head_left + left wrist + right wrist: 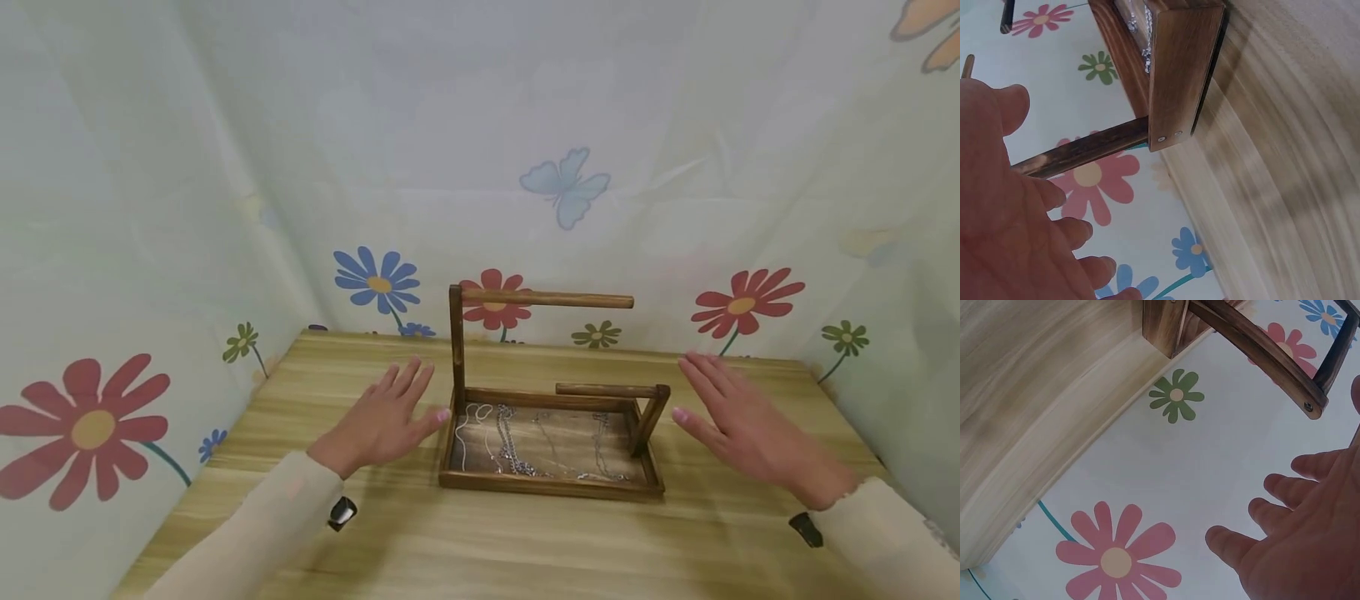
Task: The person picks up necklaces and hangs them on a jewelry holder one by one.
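Observation:
A dark wooden tray [551, 486] with two upright posts, each carrying a horizontal bar, stands on the table. Several silvery chains [510, 442] lie inside it. In the head view the left hand [382, 421] is spread beside the tray's left end, thumb tip close to its edge. The right hand [757, 433] is held to the right of the shorter post, fingers straight. Neither holds anything. The left wrist view shows the left palm [1010, 219] near the tray's end wall [1185, 75]; the right wrist view shows the right hand [1310, 531] and the short post [1260, 347].
The wood-grain table [375, 533] reaches back to a pale cloth [450, 125] printed with flowers and butterflies, which also hangs at both sides. Dark bands sit at both wrists. The taller post's bar [555, 298] extends right, above the tray.

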The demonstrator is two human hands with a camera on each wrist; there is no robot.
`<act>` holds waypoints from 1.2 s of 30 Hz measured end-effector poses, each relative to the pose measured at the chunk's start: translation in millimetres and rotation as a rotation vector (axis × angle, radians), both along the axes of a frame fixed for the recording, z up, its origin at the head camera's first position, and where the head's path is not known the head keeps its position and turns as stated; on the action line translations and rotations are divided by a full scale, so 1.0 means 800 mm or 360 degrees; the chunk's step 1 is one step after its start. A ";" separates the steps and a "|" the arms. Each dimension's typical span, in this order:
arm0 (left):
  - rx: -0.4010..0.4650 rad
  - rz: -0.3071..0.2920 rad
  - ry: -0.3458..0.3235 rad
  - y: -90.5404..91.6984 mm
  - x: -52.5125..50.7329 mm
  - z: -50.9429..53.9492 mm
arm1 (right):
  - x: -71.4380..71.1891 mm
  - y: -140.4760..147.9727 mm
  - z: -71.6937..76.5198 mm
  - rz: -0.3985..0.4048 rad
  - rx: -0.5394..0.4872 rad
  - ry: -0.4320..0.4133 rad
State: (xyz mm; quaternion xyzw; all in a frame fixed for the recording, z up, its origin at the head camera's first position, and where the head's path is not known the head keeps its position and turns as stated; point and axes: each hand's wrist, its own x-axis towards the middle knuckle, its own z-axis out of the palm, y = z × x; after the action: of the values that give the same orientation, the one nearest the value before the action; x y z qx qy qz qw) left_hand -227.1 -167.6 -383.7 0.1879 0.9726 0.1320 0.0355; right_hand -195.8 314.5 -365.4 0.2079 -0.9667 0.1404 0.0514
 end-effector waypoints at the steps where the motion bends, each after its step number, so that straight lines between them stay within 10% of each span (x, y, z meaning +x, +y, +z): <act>1: 0.0012 -0.0003 -0.0008 0.001 0.000 -0.002 | 0.000 0.000 -0.002 0.0005 -0.0008 0.0002; 36: 0.0128 -0.0081 -0.0078 0.019 0.001 -0.066 | 0.013 -0.016 -0.044 -0.0043 -0.0046 -0.0163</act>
State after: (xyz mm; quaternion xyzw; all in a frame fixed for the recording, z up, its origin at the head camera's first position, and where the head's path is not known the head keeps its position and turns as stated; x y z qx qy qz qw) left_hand -226.0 -152.6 -436.4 0.2105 0.9603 0.1746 0.0552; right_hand -185.5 301.8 -400.4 0.1866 -0.9686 0.1642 0.0069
